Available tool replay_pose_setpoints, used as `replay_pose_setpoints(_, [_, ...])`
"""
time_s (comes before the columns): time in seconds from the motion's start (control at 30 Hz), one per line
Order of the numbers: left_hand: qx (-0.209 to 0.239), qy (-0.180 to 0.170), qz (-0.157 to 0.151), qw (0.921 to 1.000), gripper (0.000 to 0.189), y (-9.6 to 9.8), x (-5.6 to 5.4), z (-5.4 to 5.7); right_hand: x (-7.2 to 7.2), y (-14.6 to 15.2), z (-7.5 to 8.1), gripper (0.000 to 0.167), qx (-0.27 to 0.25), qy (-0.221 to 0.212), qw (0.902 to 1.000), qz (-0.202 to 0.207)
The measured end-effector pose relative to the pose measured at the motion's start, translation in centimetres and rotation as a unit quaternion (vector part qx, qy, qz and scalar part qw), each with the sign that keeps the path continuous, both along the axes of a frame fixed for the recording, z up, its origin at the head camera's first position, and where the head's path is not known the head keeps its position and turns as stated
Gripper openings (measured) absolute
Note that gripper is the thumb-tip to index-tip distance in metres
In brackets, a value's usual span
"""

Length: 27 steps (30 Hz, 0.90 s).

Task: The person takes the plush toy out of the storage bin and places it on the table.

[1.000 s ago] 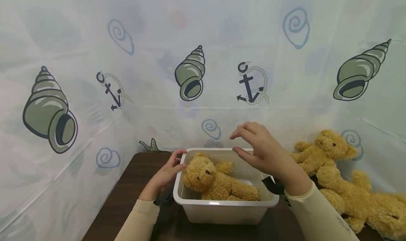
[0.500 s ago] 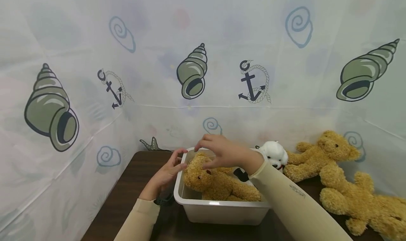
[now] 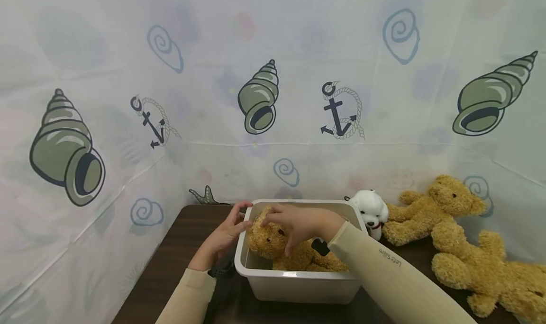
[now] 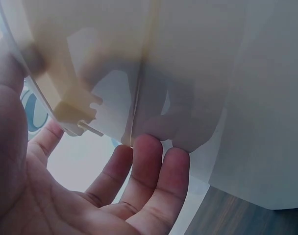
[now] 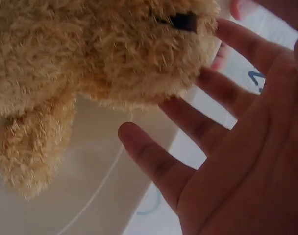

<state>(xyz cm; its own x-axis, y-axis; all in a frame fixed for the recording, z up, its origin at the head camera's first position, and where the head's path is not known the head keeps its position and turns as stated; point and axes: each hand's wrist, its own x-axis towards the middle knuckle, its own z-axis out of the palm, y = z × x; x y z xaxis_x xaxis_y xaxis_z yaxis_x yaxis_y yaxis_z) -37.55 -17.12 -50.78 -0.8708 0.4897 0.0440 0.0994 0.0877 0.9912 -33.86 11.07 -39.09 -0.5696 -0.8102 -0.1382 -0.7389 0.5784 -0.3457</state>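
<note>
A fuzzy golden-brown teddy bear (image 3: 264,244) lies on its back in a white plastic bin (image 3: 303,288), head toward the left end. My left hand (image 3: 222,238) holds the bin's left side. In the left wrist view the thumb is over the rim, and bent fingers (image 4: 151,161) press against the translucent outer wall. Over the bear's head reaches my right hand (image 3: 300,222), fingers spread and thumb pointing down toward its chest. The right wrist view has the fingertips right at the fur of the bear's head (image 5: 139,58). The right forearm hides part of the bear's legs.
Two more golden teddy bears lie to the right, one at the back (image 3: 426,210) and one nearer (image 3: 482,267). A white plush dog (image 3: 369,208) sits behind the bin's right corner. The dark wooden table (image 3: 170,267) meets a patterned cloth backdrop (image 3: 204,158).
My right hand has moved left and down, from above the bin's right side to the bear's head. The plush dog has come into sight behind it. My left hand stays in place.
</note>
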Motion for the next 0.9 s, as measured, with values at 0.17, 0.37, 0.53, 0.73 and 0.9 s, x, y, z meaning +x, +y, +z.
replay_pose_setpoints(0.17, [-0.002,0.007,-0.006,1.0,0.059,-0.1,-0.2,-0.2,-0.1,-0.4,-0.5,0.093,0.022,0.03,0.9993,0.009])
replay_pose_setpoints(0.37, [-0.01,0.018,-0.01,0.9997,0.059,0.0,0.0,-0.3,0.1,-0.9,-1.0,0.102,0.079,0.134,0.9876,0.022])
replay_pose_setpoints(0.53, [-0.006,0.017,-0.004,0.9998,0.058,-0.1,0.2,-0.4,0.8,-1.4,-0.4,0.085,0.098,0.159,0.9824,0.007])
replay_pose_setpoints(0.73, [0.0,0.012,-0.003,0.9999,0.058,0.0,0.3,-0.5,2.0,-1.0,0.2,0.078,0.111,0.164,0.9801,-0.006])
replay_pose_setpoints(0.9, [0.011,0.008,0.003,0.9999,0.06,0.0,0.1,-0.5,2.2,0.0,0.9,0.069,0.078,0.161,0.9839,-0.007])
